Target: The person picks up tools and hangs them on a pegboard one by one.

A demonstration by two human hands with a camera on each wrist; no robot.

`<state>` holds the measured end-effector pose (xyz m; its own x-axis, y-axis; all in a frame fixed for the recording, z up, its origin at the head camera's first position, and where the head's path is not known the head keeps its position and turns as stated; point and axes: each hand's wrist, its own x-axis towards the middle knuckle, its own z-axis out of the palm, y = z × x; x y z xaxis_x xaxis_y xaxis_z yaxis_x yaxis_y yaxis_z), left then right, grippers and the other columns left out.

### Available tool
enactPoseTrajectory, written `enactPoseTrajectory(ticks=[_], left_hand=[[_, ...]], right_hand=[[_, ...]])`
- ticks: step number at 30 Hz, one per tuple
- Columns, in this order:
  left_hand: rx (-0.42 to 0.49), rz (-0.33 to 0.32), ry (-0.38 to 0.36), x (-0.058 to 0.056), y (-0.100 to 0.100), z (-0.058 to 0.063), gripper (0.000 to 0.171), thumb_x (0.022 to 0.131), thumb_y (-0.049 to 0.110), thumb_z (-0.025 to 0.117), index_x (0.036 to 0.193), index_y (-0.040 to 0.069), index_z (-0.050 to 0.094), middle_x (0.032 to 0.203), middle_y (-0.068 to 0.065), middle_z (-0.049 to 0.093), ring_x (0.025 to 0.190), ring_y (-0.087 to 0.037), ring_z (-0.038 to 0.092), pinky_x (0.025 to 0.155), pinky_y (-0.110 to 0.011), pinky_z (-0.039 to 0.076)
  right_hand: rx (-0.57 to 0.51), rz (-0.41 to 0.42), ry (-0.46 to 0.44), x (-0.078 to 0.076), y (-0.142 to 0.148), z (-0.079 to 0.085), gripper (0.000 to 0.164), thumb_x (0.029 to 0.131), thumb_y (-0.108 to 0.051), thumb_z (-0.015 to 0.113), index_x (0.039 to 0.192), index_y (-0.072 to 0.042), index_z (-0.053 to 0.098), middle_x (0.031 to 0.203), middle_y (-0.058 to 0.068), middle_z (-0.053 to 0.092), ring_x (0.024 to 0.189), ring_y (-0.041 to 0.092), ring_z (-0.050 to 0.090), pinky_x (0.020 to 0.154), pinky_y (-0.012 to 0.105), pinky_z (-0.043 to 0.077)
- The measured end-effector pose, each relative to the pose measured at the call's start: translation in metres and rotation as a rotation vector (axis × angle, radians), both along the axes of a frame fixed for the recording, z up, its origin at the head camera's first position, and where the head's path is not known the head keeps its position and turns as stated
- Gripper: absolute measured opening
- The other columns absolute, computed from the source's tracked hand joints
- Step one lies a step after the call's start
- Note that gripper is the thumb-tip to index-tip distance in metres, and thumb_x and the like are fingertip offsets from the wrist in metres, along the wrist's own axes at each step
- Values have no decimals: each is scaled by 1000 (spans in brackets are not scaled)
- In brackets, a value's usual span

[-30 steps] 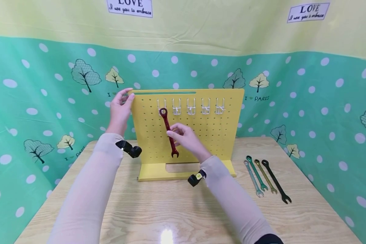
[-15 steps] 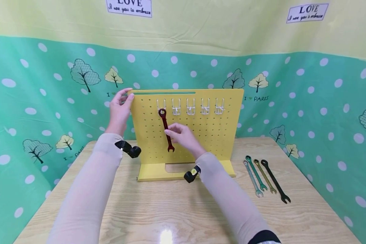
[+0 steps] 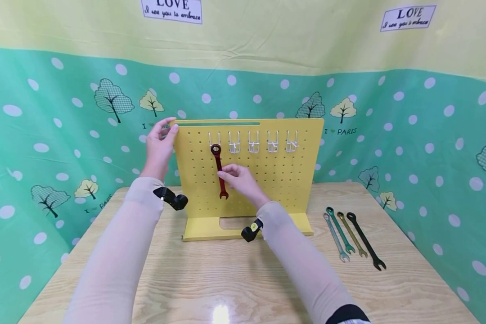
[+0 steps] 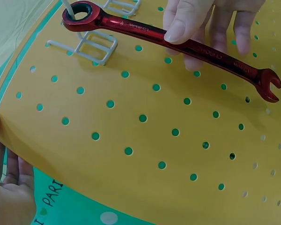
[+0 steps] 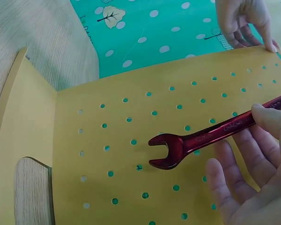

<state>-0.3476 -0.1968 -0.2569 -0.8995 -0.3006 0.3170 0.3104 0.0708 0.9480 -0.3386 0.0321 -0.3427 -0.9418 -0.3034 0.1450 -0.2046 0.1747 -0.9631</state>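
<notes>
A red combination wrench (image 3: 220, 173) hangs nearly upright before the yellow pegboard (image 3: 202, 180), ring end up and open jaw end down. My right hand (image 3: 240, 179) pinches its shaft between thumb and fingers. In the left wrist view the tip of a white hook (image 4: 70, 10) pokes through the ring of the wrench (image 4: 145, 32). The wrench's open end (image 5: 171, 150) stands a little off the board in the right wrist view. My left hand (image 3: 159, 146) grips the board's upper left edge, thumb in front and fingers behind.
Several white wire hooks (image 3: 254, 143) line the upper board. To the right on the wooden table (image 3: 194, 283) lie a silver wrench (image 3: 337, 238), a green wrench (image 3: 341, 230), a gold wrench (image 3: 353, 235) and a black wrench (image 3: 366, 240). A patterned curtain (image 3: 243, 99) stands behind.
My right hand has moved slightly up and left with the red wrench. Its lower end has swung left and up, so it hangs closer to vertical. The left hand stays put.
</notes>
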Motion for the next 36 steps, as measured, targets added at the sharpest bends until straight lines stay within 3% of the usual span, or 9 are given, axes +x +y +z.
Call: enactPoseTrajectory(ticks=[15, 21, 29, 36], left_hand=[[1, -2, 5, 1, -3, -2, 37, 99, 37, 61, 135, 26, 61, 120, 0, 55, 104, -15, 54, 89, -30, 48], [1, -5, 1, 1, -3, -2, 36, 98, 37, 62, 133, 28, 62, 119, 0, 55, 101, -14, 53, 84, -28, 47], [-6, 0, -11, 0, -2, 0, 37, 98, 39, 62, 133, 28, 62, 121, 0, 54, 102, -14, 53, 83, -28, 48], [-4, 1, -11, -1, -1, 0, 35, 98, 37, 62, 132, 28, 63, 120, 0, 55, 102, -14, 54, 86, -29, 49]], right_hand=[[3, 39, 64, 11, 8, 6, 30, 98, -29, 68, 122, -11, 65, 115, 3, 67, 109, 25, 62, 94, 47, 52], [19, 54, 90, 13, 16, 8, 31, 98, -31, 68, 121, -11, 65, 114, 3, 67, 107, 22, 62, 95, 49, 52], [80, 69, 118, 21, 34, 9, 35, 98, -33, 67, 123, -9, 65, 118, 17, 65, 102, 23, 62, 93, 46, 52], [156, 60, 147, 30, 59, 7, 36, 99, -34, 66, 123, -8, 65, 116, 19, 65, 97, 23, 61, 85, 41, 54]])
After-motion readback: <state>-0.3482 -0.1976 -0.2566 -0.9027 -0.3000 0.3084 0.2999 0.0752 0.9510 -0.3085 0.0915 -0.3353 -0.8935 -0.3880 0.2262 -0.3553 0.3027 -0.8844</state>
